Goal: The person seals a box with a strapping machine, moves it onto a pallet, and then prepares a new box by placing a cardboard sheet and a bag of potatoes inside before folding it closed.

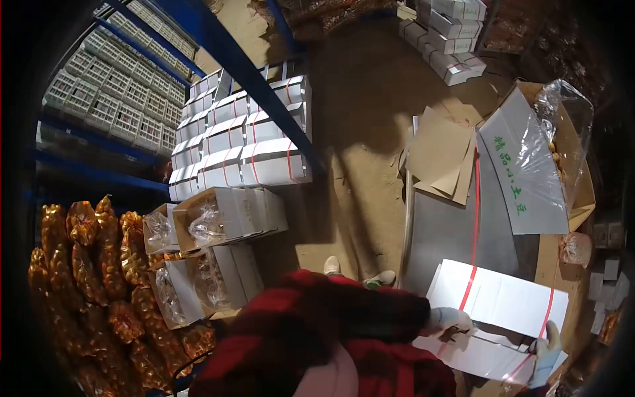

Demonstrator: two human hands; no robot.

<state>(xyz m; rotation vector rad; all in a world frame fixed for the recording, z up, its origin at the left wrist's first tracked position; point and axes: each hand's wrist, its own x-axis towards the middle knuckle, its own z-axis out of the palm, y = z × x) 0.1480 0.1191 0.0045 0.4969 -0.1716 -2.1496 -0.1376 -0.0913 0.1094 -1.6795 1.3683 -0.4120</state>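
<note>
A white cardboard carton (506, 298) bound with two red straps lies on the grey bench at the lower right, with a dark gap between its top panels. My left hand (453, 320), in a pale glove, is closed at the left strap by this gap; its fingertips are partly hidden. On the carton's right end, my right hand (546, 352), also gloved, grips the edge beside the other strap. Beyond it stands an open carton (522, 165) with green lettering, clear plastic liner and small yellowish produce inside.
Flat brown cardboard sheets (440, 155) rest on the grey bench (443, 231). Strapped white cartons (231, 142) are stacked at left, beside a blue post (245, 73). Open lined cartons (218, 221) and filled net bags (99, 284) stand lower left. More cartons (453, 33) stand at the back.
</note>
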